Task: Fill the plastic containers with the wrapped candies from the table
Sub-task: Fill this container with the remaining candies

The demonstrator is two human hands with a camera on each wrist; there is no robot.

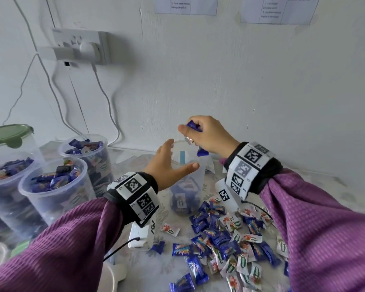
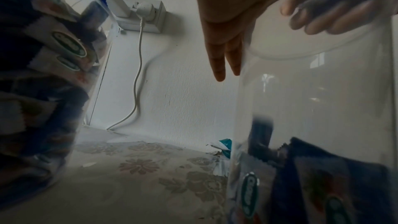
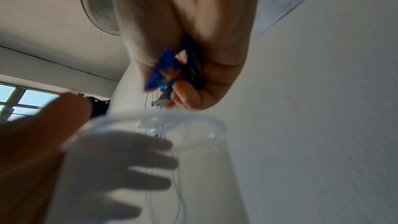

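Observation:
A clear plastic container (image 1: 198, 175) stands on the table with a few wrapped candies (image 1: 181, 199) at its bottom. My left hand (image 1: 171, 163) braces it near the rim, its fingers (image 2: 217, 67) straight along the far-left wall and the thumb across the near side. My right hand (image 1: 207, 135) hovers just above the rim and grips a bunch of blue-wrapped candies (image 3: 163, 72), some of them sticking out below the fist. Loose blue and white wrapped candies (image 1: 230, 239) lie in a pile on the table under my right forearm.
Three open containers (image 1: 51, 186) heaped with candies stand at the left, with a green-lidded one (image 1: 9, 135) behind. A wall socket with cables (image 1: 80, 47) hangs above them. The wall rises close behind the container. A white lid (image 1: 114, 275) lies near the front edge.

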